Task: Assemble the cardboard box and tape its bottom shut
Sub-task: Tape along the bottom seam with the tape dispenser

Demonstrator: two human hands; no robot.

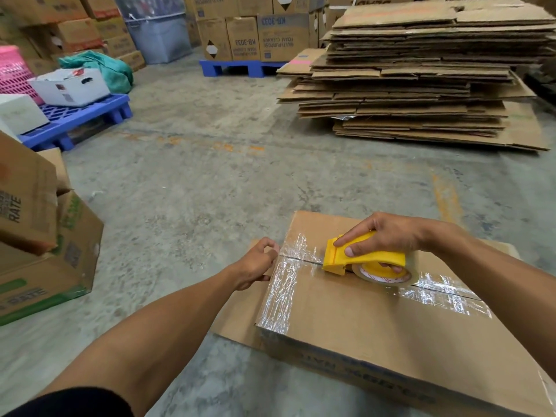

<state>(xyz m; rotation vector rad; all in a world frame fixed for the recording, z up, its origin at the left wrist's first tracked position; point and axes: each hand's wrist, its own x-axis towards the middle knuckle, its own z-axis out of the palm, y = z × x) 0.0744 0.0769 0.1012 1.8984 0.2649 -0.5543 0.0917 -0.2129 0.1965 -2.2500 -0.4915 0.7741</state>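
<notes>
**Box bottom-up on floor, dispenser on centre seam**

Concrete floor (210, 182); stack of flattened cardboard (421, 73) far right, well apart from the work. Cardboard box (361, 320) lies in the near right foreground, closed flaps up, clear tape (282, 293) along its left edge and centre seam. Right hand (382, 236) grips the yellow tape dispenser (361, 260) from above, fingers curled round it, cutter end on the seam. Left hand (255, 266) at the box's left edge, fingers curled, pinching there; what exactly they pinch is unclear.
</notes>
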